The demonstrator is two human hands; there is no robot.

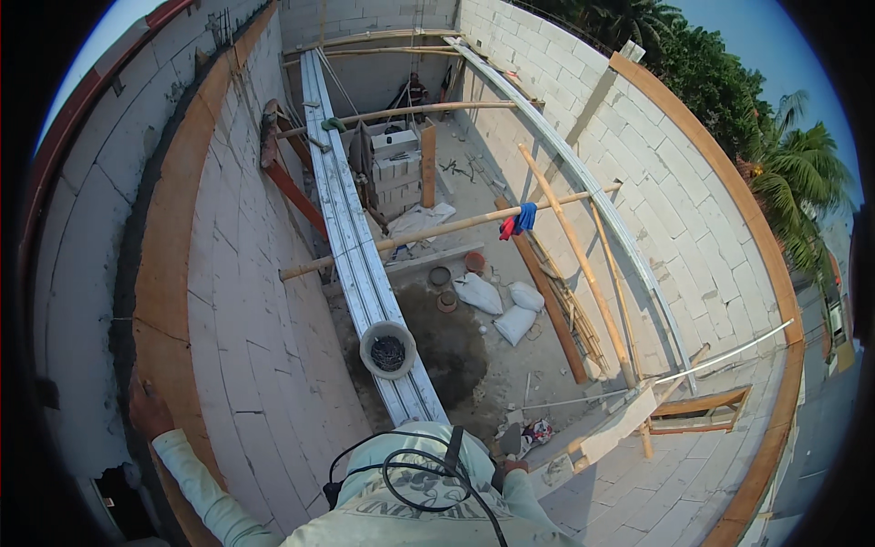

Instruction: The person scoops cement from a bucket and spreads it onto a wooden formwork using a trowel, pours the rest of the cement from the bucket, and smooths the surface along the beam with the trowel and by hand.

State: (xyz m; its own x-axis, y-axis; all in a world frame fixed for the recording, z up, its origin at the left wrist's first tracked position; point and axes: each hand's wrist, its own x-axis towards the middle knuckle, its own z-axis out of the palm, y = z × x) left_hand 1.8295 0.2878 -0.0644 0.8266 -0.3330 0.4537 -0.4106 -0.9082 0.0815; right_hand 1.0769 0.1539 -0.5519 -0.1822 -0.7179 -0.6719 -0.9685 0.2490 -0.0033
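At the lower left, my left hand (150, 410) rests on the brown wooden board (169, 273) along the wall top, its visible fingers laid over the board's edge. My right hand (513, 466), partly hidden beside my shirt, is closed on what looks like a trowel (510, 440); its grey blade points away from me, and the handle is covered. Ahead of my body, a round bucket (371, 363) with dark, nail-like pieces (389, 353) inside stands on long silvery metal planks (351, 242). Neither hand touches the bucket.
Bamboo poles (447, 221) cross between pale block walls (674, 191). Far below, white sacks (517, 325) and small pots (447, 302) stand near a wet dark patch (456, 351). A blue cloth (525, 217) hangs on one pole. Another person (416, 89) is at the far end.
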